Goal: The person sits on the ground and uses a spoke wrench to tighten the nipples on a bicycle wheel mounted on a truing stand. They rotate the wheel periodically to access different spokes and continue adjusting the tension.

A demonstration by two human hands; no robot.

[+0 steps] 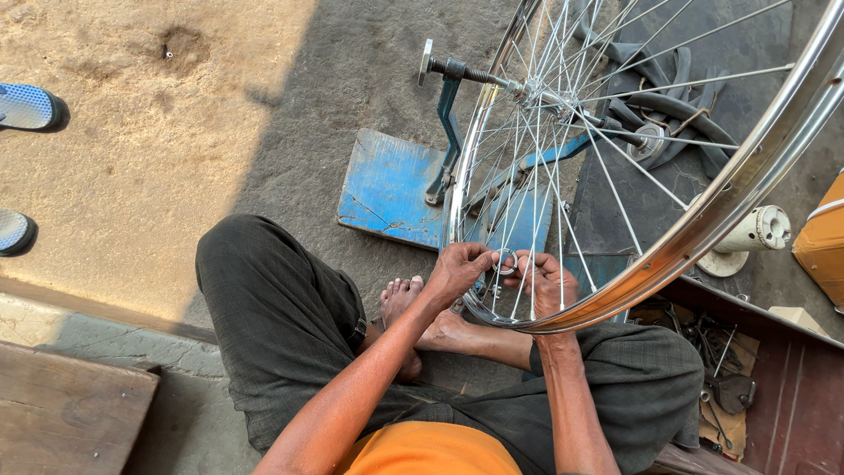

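Seated cross-legged, a person's left hand (459, 266) and right hand (547, 283) meet at the wheel rim's (703, 230) near edge, fingers pinching a small round spoke key (505, 261) between them — spokes (563, 176) rising beyond toward the blue truing stand (396, 189).

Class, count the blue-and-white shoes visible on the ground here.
2: one shoe at the upper left edge, the other shoe below it, both partly cut off; more may lie outside the frame.
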